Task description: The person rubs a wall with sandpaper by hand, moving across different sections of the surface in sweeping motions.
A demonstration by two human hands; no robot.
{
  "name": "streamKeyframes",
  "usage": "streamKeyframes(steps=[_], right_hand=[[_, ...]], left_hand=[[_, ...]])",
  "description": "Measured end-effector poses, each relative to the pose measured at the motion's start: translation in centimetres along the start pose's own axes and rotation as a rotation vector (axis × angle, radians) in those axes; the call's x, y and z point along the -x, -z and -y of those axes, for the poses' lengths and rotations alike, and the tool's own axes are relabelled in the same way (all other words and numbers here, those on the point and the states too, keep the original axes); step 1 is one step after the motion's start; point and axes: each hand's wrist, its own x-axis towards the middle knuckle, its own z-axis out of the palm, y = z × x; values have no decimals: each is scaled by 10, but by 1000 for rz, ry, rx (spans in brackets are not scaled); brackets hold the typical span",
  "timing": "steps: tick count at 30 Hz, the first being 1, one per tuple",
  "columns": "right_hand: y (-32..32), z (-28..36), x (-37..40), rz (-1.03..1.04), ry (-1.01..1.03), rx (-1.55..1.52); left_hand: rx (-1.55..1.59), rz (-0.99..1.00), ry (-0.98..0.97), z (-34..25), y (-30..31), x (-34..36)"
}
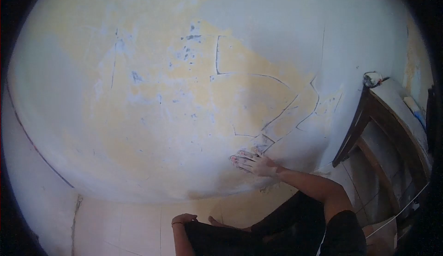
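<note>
My right hand (254, 162) lies against the lower part of the wall (152, 113), its fingers spread and pointing left, with nothing held in it. Just above the thumb is a small grey patch (264, 142) at the lower end of the dark outlines on the wall. Yellowish and pale areas cover the wall, with scratches and dark flecks. My left hand (185, 218) rests low in the view by my dark-clothed knee; its fingers are bent, and whether they hold anything is hidden.
A dark wooden frame with a pale top (398, 94) stands at the right, bearing a whitish bundle (373, 79) and a blue-and-white object (415, 110). A white cable (400, 213) crosses the lower right. Tiled floor (138, 223) runs below the wall.
</note>
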Motion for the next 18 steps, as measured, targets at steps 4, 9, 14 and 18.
streamKeyframes(steps=[4, 9, 14, 18], right_hand=[[-6, 7, -2, 1, -66, -211], [23, -24, -16, 22, 37, -61], [138, -143, -94, -88, -162, 103], [271, -262, -201, -559, -382, 453]], left_hand=[[-12, -12, 43, -8, 1, 8], [45, 0, 20, 2, -2, 1], [23, -1, 7, 0, -2, 1], [-2, 5, -14, -2, 3, -4]])
